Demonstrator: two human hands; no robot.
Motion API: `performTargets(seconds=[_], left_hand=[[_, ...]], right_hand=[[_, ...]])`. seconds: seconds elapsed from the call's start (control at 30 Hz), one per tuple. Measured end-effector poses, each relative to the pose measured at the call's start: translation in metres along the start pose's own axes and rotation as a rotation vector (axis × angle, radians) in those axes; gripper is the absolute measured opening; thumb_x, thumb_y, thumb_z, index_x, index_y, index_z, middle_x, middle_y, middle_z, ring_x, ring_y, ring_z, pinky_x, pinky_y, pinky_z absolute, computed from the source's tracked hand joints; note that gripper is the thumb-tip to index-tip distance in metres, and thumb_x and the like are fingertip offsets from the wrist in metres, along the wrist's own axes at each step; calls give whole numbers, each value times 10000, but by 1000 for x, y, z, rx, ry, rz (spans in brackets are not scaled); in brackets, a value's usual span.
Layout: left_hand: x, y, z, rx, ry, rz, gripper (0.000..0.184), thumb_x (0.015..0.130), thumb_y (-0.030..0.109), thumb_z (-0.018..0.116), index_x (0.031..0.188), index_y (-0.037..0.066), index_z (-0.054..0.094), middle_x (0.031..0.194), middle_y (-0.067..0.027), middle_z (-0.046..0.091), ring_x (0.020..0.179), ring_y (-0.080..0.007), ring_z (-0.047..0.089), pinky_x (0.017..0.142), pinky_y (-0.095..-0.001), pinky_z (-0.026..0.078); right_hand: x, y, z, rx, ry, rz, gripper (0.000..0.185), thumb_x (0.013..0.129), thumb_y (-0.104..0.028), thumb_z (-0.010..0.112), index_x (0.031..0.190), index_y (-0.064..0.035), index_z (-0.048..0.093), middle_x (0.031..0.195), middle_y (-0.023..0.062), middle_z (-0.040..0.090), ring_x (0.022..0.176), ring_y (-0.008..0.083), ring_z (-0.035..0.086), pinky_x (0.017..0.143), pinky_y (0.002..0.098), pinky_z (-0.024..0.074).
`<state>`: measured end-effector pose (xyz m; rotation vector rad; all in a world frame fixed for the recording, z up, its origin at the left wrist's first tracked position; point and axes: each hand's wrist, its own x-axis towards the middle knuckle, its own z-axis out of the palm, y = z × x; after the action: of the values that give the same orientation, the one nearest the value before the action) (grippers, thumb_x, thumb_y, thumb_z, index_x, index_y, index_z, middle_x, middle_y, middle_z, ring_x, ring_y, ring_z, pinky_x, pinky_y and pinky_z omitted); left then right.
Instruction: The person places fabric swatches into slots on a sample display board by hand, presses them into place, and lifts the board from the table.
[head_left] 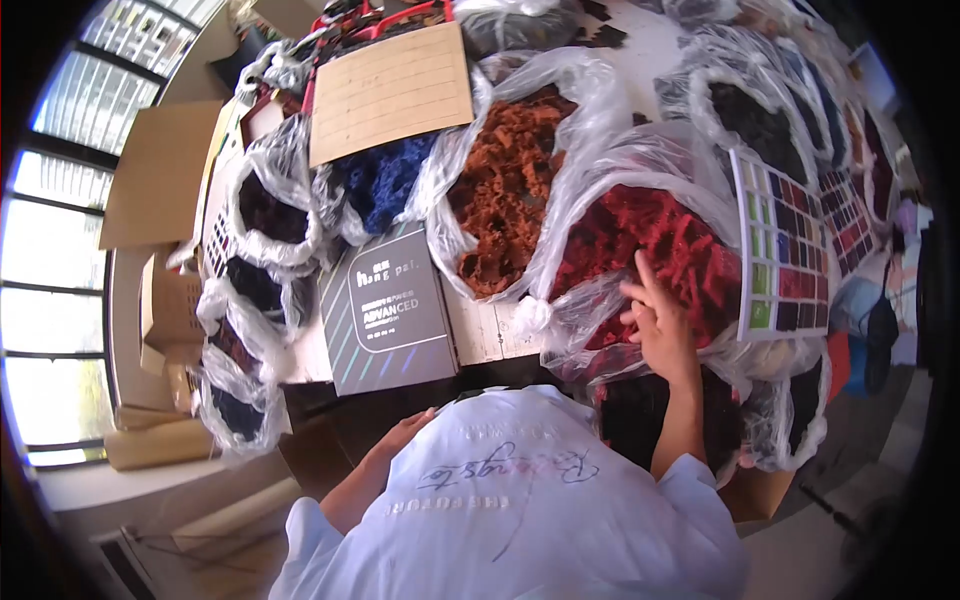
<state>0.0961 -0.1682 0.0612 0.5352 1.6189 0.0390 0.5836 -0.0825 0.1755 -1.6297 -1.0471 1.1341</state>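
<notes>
My right hand (658,322) is over an open clear plastic bag of red fluffy fibre pieces (640,235). Its index finger points forward and the other fingers are spread, with nothing held. Low by the front of my shirt, my left hand (402,432) is near the table edge; its fingers are mostly hidden. Left of the red bag, another plastic bag holds rust-orange pieces (515,180). Blue pieces (385,185) fill a bag partly covered by a brown cardboard sheet (392,90). In front of that bag, a grey box marked ADVANCED (390,315) lies at the table edge.
Colour swatch cards (785,250) stand at the right beside a bag of black pieces (755,120). Bags of dark pieces (270,215) line the left side. Below the red bag hangs a dark-filled bag (635,410). Cardboard boxes (160,175) stand by the windows.
</notes>
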Motion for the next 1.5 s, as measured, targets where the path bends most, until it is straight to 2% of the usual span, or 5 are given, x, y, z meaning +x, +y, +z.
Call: performTargets(seconds=[0.2,0.47,0.93,1.17,1.5], left_hand=[[-74,4,-61,36,-163,99,573,940,533,557,1200,34,666,1179,-129,664,1089,-233,616,1010,-381,446],[-61,-5,-88,-1117,-226,906,540,1038,328,426,1514,127,267,1252,-146,627,1155,-318,602,1040,-452,430],[-79,-61,-301,-1001,-128,1122,480,1041,156,412,1505,89,306,1074,-121,667,973,-218,648,921,-385,506],[-63,-36,-275,-401,160,1327,566,985,114,515,1508,69,304,1304,-140,573,1168,-233,564,984,-349,440],[-302,-96,-336,-239,2090,1199,687,1029,419,380,1498,-42,182,1510,-197,352,1389,-342,347,1171,-417,208]], right_hand=[[22,-50,64,-235,-606,-438,443,899,-3,520,1336,-65,559,1308,178,592,1242,320,543,1087,483,350],[1,-66,194,-523,-392,-677,388,907,-68,560,1293,-35,580,1323,228,554,1211,385,533,1039,415,401],[-134,-102,461,-539,-617,-609,333,890,-174,659,1177,-6,642,1211,214,627,1145,360,586,991,399,444],[-176,-114,613,-379,-805,-1401,274,922,-263,590,1029,-47,721,1043,143,705,1028,286,645,978,447,440],[-119,-37,699,225,-1259,408,875,951,-700,239,1445,6,388,1440,213,454,1312,309,450,1114,443,296]])
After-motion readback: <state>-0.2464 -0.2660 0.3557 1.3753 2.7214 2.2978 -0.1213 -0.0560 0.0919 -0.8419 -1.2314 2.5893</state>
